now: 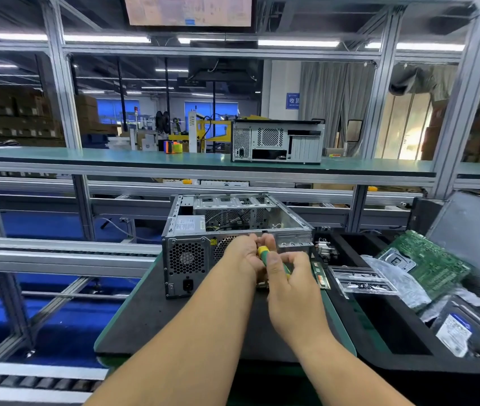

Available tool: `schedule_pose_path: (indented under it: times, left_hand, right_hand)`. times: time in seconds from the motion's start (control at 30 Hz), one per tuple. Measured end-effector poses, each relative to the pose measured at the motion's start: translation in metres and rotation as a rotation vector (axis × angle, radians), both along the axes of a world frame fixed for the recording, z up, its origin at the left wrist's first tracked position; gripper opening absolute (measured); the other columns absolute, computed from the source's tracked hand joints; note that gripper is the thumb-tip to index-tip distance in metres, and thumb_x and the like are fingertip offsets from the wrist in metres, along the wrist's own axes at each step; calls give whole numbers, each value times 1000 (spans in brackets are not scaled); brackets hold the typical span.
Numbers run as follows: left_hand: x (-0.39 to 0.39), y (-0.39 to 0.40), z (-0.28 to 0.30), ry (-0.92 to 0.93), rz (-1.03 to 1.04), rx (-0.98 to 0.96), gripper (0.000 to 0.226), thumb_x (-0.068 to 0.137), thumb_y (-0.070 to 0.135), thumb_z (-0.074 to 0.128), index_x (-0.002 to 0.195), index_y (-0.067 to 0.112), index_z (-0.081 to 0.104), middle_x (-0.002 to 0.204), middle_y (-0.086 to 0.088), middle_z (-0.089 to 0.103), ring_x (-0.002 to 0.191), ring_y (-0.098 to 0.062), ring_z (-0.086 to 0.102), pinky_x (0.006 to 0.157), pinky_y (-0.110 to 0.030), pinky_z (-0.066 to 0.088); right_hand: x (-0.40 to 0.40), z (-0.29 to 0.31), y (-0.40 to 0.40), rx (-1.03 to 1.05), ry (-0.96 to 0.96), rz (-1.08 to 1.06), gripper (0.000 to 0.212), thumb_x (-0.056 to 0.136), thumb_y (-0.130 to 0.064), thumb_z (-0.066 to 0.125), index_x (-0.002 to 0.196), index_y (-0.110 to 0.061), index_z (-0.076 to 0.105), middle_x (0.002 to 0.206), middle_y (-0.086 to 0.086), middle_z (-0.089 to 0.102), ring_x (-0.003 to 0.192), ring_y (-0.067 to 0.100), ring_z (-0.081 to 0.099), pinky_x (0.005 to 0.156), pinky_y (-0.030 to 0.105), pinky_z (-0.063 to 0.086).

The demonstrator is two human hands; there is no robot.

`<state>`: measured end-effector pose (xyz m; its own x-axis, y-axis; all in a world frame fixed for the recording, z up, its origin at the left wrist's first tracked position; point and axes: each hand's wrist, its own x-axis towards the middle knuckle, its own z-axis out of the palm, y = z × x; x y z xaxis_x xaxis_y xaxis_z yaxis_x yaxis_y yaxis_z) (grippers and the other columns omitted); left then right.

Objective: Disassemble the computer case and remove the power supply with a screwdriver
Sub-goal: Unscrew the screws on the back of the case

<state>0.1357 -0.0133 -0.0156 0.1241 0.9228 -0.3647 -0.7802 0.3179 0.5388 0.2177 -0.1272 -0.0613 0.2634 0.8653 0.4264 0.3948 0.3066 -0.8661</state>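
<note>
An open grey computer case [291, 221] lies on a dark mat [151, 317], its rear panel facing me. The power supply [187, 259], with a honeycomb fan grille and a socket, sits in the case's left rear corner. A yellow-and-green screwdriver [263, 253] is held against the rear panel near its middle. My right hand [291, 276] grips its handle. My left hand [244, 250] has its fingers curled around the front part of the tool at the panel. The screwdriver's tip and the screw are hidden by my fingers.
A black bin [385, 326] on the right holds a green motherboard [429, 259], clear plastic bags, a memory stick [321, 276] and a drive [461, 332]. A second case [277, 142] stands on the green shelf behind. Roller conveyors and aluminium frame posts run on the left.
</note>
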Motion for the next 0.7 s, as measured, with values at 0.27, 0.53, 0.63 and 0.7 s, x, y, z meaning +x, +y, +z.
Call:
schedule_pose_path:
  times: [0.27,0.53,0.63,0.7]
  left_hand:
    - [5,-1,-1,-37,76,-29,45,110,13,21,71,5,42,37,-8,45,25,-17,45,31,-14,38]
    - [6,-9,-3,48,41,-2,45,103,7,25,63,4,47,45,-4,47,28,-14,42,39,-12,40]
    - [6,-12,0,5,29,27,34,96,0,29,65,7,41,41,-8,47,26,-15,45,35,-16,44]
    - [3,-11,-2,-5,12,44,41,104,6,23,68,7,43,44,-10,51,32,-17,49,37,-16,45]
  right_hand:
    - [7,-1,-7,181,-548,-101,27,97,-25,61,119,-40,62,95,-5,36,83,24,48,71,42,49]
    - [5,-1,-2,21,-90,-12,30,93,-66,51,103,-39,43,87,-12,64,80,13,62,74,44,53]
    - [4,-3,-6,94,-226,-4,17,99,-37,59,112,-41,49,96,-13,62,87,16,59,76,40,50]
    - [4,-4,-9,124,-374,-6,31,99,-22,58,123,-42,52,100,-8,52,89,20,55,78,42,49]
